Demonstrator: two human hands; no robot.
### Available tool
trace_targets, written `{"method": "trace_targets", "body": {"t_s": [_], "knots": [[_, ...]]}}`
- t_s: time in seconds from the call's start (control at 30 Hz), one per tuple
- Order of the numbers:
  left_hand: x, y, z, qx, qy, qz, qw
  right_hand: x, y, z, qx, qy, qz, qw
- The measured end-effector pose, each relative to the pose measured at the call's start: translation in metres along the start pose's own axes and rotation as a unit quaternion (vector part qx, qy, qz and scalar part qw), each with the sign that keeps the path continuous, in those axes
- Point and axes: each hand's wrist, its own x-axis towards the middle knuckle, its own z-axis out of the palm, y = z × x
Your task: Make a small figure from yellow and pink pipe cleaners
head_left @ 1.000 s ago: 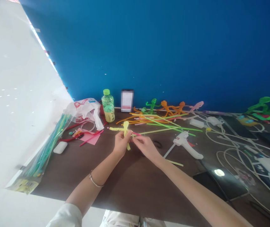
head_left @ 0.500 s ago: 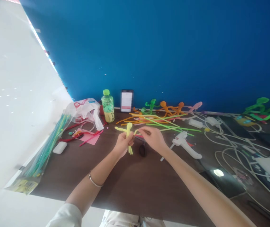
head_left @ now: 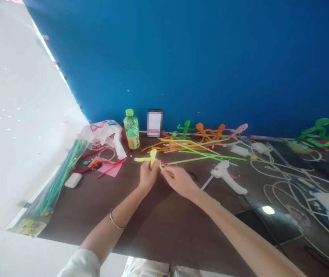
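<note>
My left hand [head_left: 148, 174] pinches a small yellow pipe-cleaner figure [head_left: 153, 154] around its body, with its head and one arm sticking out above my fingers. The fingers of my right hand [head_left: 173, 177] are closed on a thin yellow strand at the figure's right side. Both hands are close together above the brown table [head_left: 152, 227]. Behind them lie loose pipe cleaners [head_left: 193, 148] in orange, green, yellow and pink. The figure's lower part is hidden by my left hand.
A green-capped bottle [head_left: 131, 130] and an upright phone [head_left: 154, 123] stand behind. A white glue gun [head_left: 227, 179] lies at right, near white cables [head_left: 271, 173]. Finished-looking figures [head_left: 200, 132] line the wall. At left are a plastic bag [head_left: 103, 132] and a pipe-cleaner pack [head_left: 57, 184].
My left hand has tilted and moved slightly left with the yellow figure. My right hand has moved left and down, still pinching the strand.
</note>
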Motion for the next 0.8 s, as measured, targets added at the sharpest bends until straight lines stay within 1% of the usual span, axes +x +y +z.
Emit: {"method": "trace_targets", "body": {"t_s": [0.07, 0.1, 0.17, 0.23, 0.3, 0.4, 0.43, 0.5, 0.6, 0.67, 0.73, 0.8], "knots": [[0.001, 0.001, -0.001, 0.012, -0.016, 0.017, 1.0, 0.001, 0.0, -0.011, -0.094, 0.036, -0.018, 0.995], [0.001, 0.002, -0.001, 0.01, -0.027, 0.018, 0.999, 0.003, 0.001, -0.016, -0.118, 0.049, -0.026, 0.991], [0.001, 0.003, -0.001, -0.014, -0.055, 0.005, 0.998, 0.009, 0.006, -0.025, -0.117, 0.075, -0.039, 0.989], [0.001, 0.006, 0.0, -0.076, -0.085, -0.032, 0.993, 0.016, 0.013, -0.03, -0.066, 0.095, -0.032, 0.993], [0.002, 0.009, 0.001, -0.171, -0.12, -0.083, 0.974, 0.023, 0.022, -0.029, 0.01, 0.1, -0.014, 0.995], [0.003, 0.011, 0.001, -0.288, -0.161, -0.143, 0.933, 0.028, 0.031, -0.016, 0.119, 0.077, 0.018, 0.99], [0.004, 0.011, 0.001, -0.307, -0.169, -0.153, 0.924, 0.028, 0.032, -0.009, 0.151, 0.063, 0.036, 0.986], [0.005, 0.01, 0.001, -0.322, -0.172, -0.157, 0.917, 0.025, 0.032, 0.004, 0.215, 0.029, 0.078, 0.973], [0.006, 0.006, 0.001, -0.318, -0.15, -0.139, 0.926, 0.018, 0.026, 0.018, 0.272, -0.022, 0.114, 0.955], [0.005, 0.004, 0.001, -0.29, -0.131, -0.121, 0.94, 0.013, 0.019, 0.02, 0.27, -0.049, 0.108, 0.956], [0.004, 0.003, 0.001, -0.244, -0.119, -0.103, 0.957, 0.009, 0.011, 0.018, 0.229, -0.062, 0.076, 0.968], [0.002, 0.003, 0.001, -0.191, -0.109, -0.084, 0.972, 0.005, 0.003, 0.011, 0.151, -0.059, 0.036, 0.986]]}}
